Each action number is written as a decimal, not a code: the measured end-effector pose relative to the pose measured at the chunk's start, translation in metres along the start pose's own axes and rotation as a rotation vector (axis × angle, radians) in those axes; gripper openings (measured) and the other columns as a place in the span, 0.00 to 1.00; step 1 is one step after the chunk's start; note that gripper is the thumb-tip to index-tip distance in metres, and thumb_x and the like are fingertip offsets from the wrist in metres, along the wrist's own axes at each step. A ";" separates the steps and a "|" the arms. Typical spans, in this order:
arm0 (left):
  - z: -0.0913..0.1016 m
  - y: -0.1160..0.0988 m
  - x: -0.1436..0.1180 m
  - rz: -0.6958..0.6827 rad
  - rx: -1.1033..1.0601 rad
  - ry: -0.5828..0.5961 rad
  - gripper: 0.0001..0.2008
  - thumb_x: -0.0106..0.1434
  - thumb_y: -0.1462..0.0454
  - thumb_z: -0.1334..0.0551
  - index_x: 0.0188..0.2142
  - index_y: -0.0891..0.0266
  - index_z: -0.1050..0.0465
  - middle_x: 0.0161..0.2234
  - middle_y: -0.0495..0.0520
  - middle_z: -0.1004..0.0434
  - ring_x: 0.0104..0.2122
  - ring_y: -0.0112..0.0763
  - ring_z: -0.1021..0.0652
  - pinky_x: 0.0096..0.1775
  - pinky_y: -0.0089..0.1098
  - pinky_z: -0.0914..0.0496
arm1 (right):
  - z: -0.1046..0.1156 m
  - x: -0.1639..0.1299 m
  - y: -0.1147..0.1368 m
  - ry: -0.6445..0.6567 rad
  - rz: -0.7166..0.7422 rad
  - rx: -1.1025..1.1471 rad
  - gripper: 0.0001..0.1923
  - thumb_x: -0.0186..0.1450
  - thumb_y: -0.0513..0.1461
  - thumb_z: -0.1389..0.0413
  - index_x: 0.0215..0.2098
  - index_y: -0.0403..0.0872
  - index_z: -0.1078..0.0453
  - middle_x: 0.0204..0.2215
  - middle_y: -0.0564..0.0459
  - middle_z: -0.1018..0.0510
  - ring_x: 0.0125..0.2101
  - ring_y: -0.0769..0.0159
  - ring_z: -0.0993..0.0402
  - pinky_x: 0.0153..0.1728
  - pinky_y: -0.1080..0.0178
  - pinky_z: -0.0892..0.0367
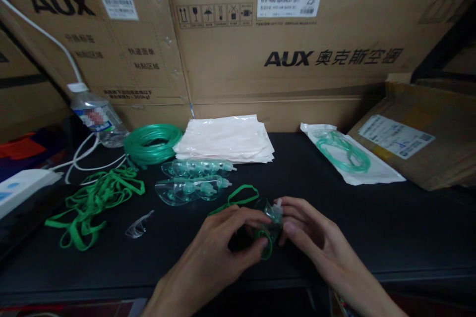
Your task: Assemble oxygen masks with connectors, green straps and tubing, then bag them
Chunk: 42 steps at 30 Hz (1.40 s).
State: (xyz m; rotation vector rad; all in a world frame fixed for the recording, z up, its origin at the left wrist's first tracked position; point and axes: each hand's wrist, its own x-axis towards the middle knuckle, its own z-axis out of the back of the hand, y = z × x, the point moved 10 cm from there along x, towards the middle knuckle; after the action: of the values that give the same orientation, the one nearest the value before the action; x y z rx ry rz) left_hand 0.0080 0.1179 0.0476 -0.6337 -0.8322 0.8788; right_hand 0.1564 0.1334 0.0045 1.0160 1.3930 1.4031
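Observation:
Near the front edge of the black table, a clear greenish oxygen mask point(274, 212) is between my two hands. My left hand point(226, 240) is closed on its left side, thumb and forefinger at a green elastic strap point(243, 188) that loops out behind and below the mask. With bent fingers, my right hand point(310, 230) grips the opposite side, beside the white connector point(278, 202). Fingers cover much of the mask. Two rows of nested masks point(193, 189) lie behind my left hand. Left of them are a tangle of green straps point(100, 198) and a small clear plastic piece point(139, 225).
Behind stand a coil of green tubing point(152, 141), stacked white packets point(225, 138) and large cardboard boxes point(290, 34). A tilted bottle point(98, 114) and white power strip point(22, 188) are left. A bagged tube point(345, 153) and brown carton point(424, 129) are right.

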 end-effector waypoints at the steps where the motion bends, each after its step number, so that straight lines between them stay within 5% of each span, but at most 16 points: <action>1: 0.000 0.000 0.000 0.002 -0.012 -0.006 0.17 0.60 0.71 0.33 0.47 0.54 0.25 0.38 0.43 0.18 0.35 0.23 0.20 0.39 0.22 0.27 | -0.004 0.000 -0.003 0.022 -0.018 0.029 0.21 0.65 0.50 0.37 0.52 0.52 0.31 0.45 0.49 0.20 0.41 0.63 0.20 0.44 0.62 0.23; 7: 0.006 0.004 0.000 0.061 -0.035 -0.012 0.18 0.61 0.62 0.29 0.51 0.53 0.27 0.36 0.42 0.15 0.30 0.25 0.20 0.34 0.23 0.28 | -0.006 0.004 -0.010 0.022 -0.025 0.093 0.23 0.62 0.49 0.33 0.50 0.53 0.34 0.44 0.51 0.21 0.44 0.63 0.22 0.46 0.62 0.26; 13: 0.054 0.011 -0.013 0.087 0.177 -0.215 0.07 0.71 0.62 0.40 0.43 0.53 0.22 0.38 0.46 0.17 0.36 0.28 0.18 0.41 0.24 0.25 | -0.002 0.006 0.000 0.043 -0.038 0.124 0.21 0.63 0.50 0.35 0.49 0.53 0.33 0.43 0.52 0.22 0.42 0.65 0.23 0.43 0.65 0.28; 23: 0.040 0.008 -0.031 0.018 0.407 -0.037 0.12 0.69 0.66 0.41 0.50 0.52 0.27 0.47 0.52 0.22 0.46 0.35 0.20 0.47 0.31 0.25 | 0.001 0.005 0.001 0.038 -0.035 0.113 0.23 0.63 0.51 0.35 0.51 0.52 0.32 0.46 0.49 0.23 0.43 0.60 0.22 0.42 0.60 0.27; 33: 0.038 0.021 -0.022 0.017 0.356 -0.116 0.02 0.63 0.65 0.33 0.33 0.57 0.25 0.33 0.48 0.23 0.33 0.30 0.22 0.36 0.26 0.27 | 0.000 0.005 0.000 0.053 -0.030 0.102 0.23 0.63 0.51 0.36 0.51 0.52 0.33 0.47 0.48 0.23 0.43 0.60 0.22 0.42 0.60 0.26; 42: 0.040 0.038 -0.023 0.324 0.134 -0.039 0.09 0.65 0.55 0.36 0.36 0.56 0.20 0.24 0.45 0.24 0.24 0.28 0.26 0.26 0.25 0.33 | -0.005 0.005 0.005 0.055 -0.019 0.145 0.21 0.66 0.49 0.37 0.55 0.55 0.32 0.51 0.49 0.23 0.45 0.61 0.22 0.47 0.60 0.28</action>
State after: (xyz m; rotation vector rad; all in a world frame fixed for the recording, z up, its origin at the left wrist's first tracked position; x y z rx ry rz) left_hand -0.0491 0.1231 0.0319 -0.6445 -0.7087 1.2336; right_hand 0.1504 0.1367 0.0087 1.0604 1.5591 1.3404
